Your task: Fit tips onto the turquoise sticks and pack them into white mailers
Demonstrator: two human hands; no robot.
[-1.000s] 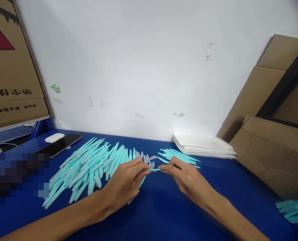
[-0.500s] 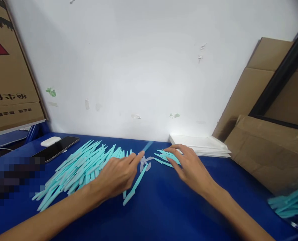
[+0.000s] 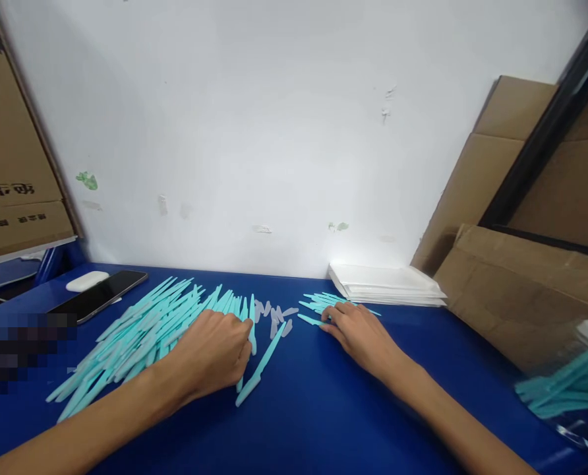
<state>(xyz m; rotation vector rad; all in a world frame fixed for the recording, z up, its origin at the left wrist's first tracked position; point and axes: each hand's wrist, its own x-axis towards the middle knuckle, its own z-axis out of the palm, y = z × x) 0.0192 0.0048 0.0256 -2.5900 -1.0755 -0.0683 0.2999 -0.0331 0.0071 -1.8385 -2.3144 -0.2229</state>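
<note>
My left hand is curled closed at the right edge of a large pile of turquoise eyebrow razors. What its fingers hold, if anything, is hidden. One razor lies against its fingertips, and a single razor rests slantwise just to the right. Several small translucent blade caps are scattered between my hands. My right hand has its thumb and index finger closed on the end of a turquoise razor. Beyond it, a smaller group of razors is partly covered by the fingers.
A stack of white trays stands against the wall at the back right. A clear jar of turquoise razors is at the far right by cardboard. A phone and a white case lie at the left on the blue table.
My left hand has drawn back left and down; the blurred razor it held out no longer shows. My right hand has lowered, its thumb and finger closing on a razor. The view has shifted slightly.
</note>
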